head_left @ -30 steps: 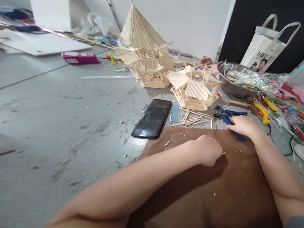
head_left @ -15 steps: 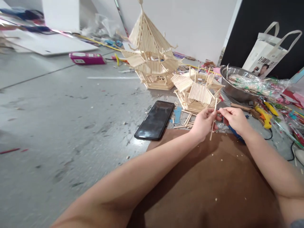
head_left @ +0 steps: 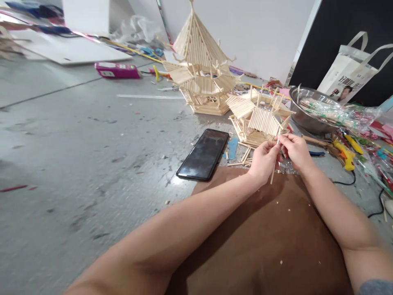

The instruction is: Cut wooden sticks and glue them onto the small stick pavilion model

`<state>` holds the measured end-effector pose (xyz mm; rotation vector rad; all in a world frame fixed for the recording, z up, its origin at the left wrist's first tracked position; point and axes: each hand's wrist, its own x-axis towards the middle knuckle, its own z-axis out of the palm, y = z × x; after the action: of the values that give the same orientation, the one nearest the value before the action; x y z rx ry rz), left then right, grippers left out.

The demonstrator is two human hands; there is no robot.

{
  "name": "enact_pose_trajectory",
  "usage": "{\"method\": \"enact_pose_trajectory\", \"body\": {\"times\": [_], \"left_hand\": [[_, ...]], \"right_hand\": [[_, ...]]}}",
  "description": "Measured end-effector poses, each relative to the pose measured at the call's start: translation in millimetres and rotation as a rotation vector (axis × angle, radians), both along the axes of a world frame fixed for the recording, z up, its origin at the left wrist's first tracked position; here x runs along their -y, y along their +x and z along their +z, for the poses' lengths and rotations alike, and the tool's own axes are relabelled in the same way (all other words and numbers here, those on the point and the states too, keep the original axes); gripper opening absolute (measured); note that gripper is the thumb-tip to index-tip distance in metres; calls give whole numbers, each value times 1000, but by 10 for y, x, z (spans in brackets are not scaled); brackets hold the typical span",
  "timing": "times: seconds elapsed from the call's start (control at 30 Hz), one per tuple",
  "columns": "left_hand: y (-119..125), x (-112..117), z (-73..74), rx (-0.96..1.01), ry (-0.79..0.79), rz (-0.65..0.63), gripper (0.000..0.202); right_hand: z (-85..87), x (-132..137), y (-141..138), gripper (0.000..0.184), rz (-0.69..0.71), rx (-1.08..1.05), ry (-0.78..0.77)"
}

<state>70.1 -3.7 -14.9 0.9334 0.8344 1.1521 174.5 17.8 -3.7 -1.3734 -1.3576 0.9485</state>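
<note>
A thin wooden stick (head_left: 272,176) slants between my hands over the top of the brown sheet (head_left: 245,229). My left hand (head_left: 264,159) is closed, pinching it around the middle. At its upper part, the thumb and finger of my right hand (head_left: 296,149) are closed on the same stick; the other fingertips are partly hidden. Just beyond is a small, roofless structure of wooden sticks (head_left: 264,121), with several posts standing up. Loose cut sticks (head_left: 245,157) lie left of my left hand. Behind stands a taller stick pagoda (head_left: 202,82) with a pointed roof.
A black phone (head_left: 203,155) lies left of the hands beside a blue scrap (head_left: 232,147). To the right are a yellow glue gun (head_left: 345,155), blue-handled tool (head_left: 316,154) and metal basin (head_left: 307,121) of packaged sticks. A purple box (head_left: 118,71) sits farther back.
My right hand has moved in to the left and its fingertips now meet the upper part of the stick. The blue-handled tool shows more fully. The view has shifted slightly.
</note>
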Motion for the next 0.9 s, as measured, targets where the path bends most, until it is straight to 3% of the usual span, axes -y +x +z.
{"method": "enact_pose_trajectory", "body": {"times": [0.33,0.9], "left_hand": [[17,-55,-51,54,11,48,20],[2,-99,-28,63,-19,40,22]], "right_hand": [[-48,-53,16,33,-3,52,66],[-14,-28,-22,26,18,-6,39]]}}
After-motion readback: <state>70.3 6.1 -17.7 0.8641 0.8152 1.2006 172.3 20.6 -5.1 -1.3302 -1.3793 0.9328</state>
